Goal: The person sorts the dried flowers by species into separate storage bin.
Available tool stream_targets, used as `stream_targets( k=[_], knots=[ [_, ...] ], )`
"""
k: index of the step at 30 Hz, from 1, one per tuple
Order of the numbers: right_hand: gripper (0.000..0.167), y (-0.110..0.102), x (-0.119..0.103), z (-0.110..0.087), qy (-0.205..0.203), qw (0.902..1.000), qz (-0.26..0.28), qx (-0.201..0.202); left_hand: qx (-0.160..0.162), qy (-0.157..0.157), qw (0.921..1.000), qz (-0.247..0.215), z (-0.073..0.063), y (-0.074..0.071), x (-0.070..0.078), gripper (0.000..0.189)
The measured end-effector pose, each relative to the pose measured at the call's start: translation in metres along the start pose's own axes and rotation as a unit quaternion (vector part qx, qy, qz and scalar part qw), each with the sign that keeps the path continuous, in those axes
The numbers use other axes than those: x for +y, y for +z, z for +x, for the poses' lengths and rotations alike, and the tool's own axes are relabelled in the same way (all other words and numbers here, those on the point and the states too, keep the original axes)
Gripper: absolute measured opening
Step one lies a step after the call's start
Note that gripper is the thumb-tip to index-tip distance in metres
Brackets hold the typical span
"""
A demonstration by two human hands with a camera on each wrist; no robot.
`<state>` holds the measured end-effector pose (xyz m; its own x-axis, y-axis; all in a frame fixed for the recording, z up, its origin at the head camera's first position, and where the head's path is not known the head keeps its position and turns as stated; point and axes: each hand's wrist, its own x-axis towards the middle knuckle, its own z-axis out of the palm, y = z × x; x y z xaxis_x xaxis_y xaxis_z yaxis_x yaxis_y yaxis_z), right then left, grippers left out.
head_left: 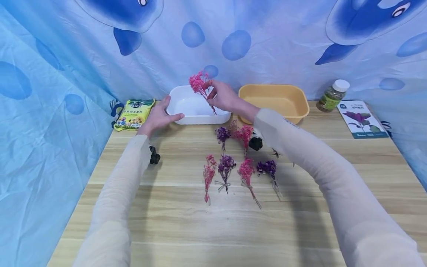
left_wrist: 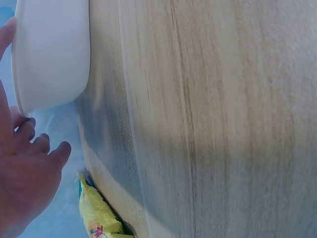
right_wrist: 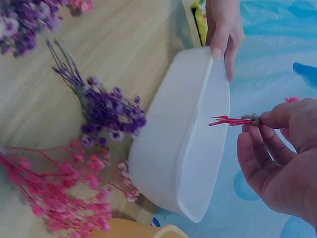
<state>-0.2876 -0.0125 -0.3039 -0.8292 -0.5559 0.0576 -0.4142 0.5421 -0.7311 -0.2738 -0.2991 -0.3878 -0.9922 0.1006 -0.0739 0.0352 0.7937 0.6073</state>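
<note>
Pink dried-flower bunch (head_left: 198, 83) is being pinched by its tied stems (right_wrist: 230, 121) in right grip (head_left: 224, 96), over white oblong basin (head_left: 200, 119); basin's left end is being touched by left grip (head_left: 159, 115), thumb spread wide.

White-lidded jar (head_left: 332, 96) beside booklet (head_left: 361, 119)

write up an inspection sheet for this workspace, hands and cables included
Surface: wood-grain tabletop.
Job's things: pink flower bunch over white tub; other pink bunches and purple bunches on the tabletop; yellow tub to the white tub's right.
Clutter: yellow packet, white-lidded jar, flower-printed card near the far edge.
Hands: left hand holds the white tub's end; right hand pinches the pink flower bunch's stems.
Cables: cannot tell; dark loops beside the yellow packet are unclear.
Surroundings: blue whale-print curtain behind and left.
</note>
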Motion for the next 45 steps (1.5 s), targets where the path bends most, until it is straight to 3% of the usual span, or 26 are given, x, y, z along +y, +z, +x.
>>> stream_targets(
  k=[11,19,31,45],
  knots=[
    [0.038,0.002,0.005,0.02,0.004,0.9979,-0.036,-0.055,0.0,0.0,0.9998,-0.019,0.001,0.002,0.003,0.116],
    [0.04,0.007,0.019,0.03,0.032,0.9881,-0.109,-0.104,0.002,0.011,0.9998,-0.018,0.003,0.005,0.008,0.114],
    [0.038,0.017,0.027,0.035,0.043,0.9828,-0.111,-0.141,0.01,0.005,0.9999,-0.008,0.003,0.005,0.006,0.115],
    [0.036,0.028,0.027,0.037,0.031,0.9834,-0.1,-0.148,0.014,-0.011,0.9998,-0.012,0.0,0.003,0.0,0.116]
  ],
)
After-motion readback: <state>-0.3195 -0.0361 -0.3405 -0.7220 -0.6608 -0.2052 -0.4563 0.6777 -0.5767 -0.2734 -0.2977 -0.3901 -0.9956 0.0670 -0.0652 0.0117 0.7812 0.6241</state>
